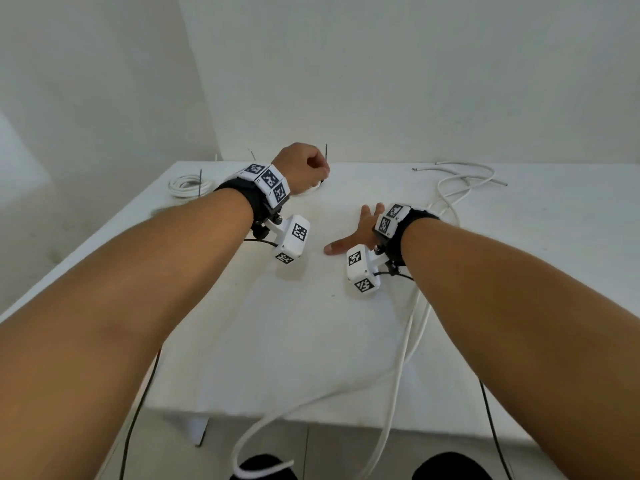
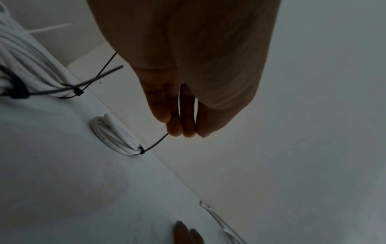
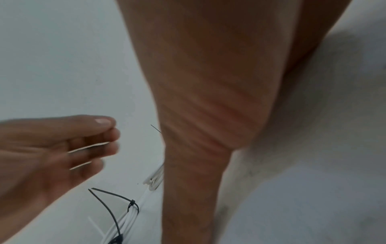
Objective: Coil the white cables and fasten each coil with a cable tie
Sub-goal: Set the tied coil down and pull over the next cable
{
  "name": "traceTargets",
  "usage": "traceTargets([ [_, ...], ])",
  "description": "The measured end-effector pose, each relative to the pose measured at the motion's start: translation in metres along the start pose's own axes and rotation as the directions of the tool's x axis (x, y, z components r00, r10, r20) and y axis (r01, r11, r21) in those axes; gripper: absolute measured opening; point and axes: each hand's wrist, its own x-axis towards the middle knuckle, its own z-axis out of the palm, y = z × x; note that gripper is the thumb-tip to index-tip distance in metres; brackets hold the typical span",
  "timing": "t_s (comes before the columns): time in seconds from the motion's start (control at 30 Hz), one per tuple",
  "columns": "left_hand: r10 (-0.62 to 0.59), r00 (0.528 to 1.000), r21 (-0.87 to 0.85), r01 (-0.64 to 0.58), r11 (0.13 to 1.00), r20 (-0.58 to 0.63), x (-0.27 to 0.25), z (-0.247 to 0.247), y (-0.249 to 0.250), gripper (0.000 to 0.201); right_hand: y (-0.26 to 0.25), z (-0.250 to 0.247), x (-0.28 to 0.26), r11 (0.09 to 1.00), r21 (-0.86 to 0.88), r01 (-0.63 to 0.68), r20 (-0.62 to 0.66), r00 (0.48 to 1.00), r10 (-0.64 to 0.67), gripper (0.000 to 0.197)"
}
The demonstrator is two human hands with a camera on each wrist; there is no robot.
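Note:
My left hand [image 1: 306,166] is at the back of the white table [image 1: 277,323], curled in a fist, and pinches the black tail of a cable tie [image 2: 155,143]. That tie is closed round a small white coil [image 2: 110,135] lying on the table; in the head view my hand hides most of the coil. To the right and nearer, my right hand [image 1: 358,230] lies open over the table, its fingers [image 3: 94,140] straight and holding nothing. A long loose white cable [image 1: 412,327] runs from the back right corner and hangs off the front edge.
A tied white coil [image 1: 188,185] lies at the back left corner, and the wrist views show tied coils [image 3: 125,217] with black tie tails sticking out. Walls stand close behind and to the left of the table. Black camera leads hang beneath both forearms.

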Motion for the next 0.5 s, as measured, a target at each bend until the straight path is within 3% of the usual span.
traceTargets([
  [0.07, -0.017, 0.998, -0.041, 0.019, 0.999, 0.058, -0.030, -0.009, 0.008, 0.008, -0.001, 0.000, -0.007, 1.000, -0.016, -0.007, -0.016, 1.000, 0.007, 0.153],
  [0.23, -0.085, 0.951, -0.071, 0.111, 0.991, 0.299, -0.109, -0.027, 0.011, 0.019, 0.000, 0.000, -0.026, 0.998, -0.059, -0.018, -0.067, 0.998, 0.014, 0.133],
  [0.4, -0.120, 0.834, 0.035, 0.121, 0.992, 0.539, -0.188, -0.043, 0.027, 0.037, 0.004, 0.008, -0.031, 0.998, -0.059, 0.005, -0.099, 0.995, -0.011, 0.140],
  [0.5, -0.136, 0.729, 0.147, 0.049, 0.988, 0.671, -0.225, -0.048, 0.040, 0.048, 0.003, 0.006, -0.040, 0.997, -0.074, 0.031, -0.063, 0.997, -0.035, 0.112],
])
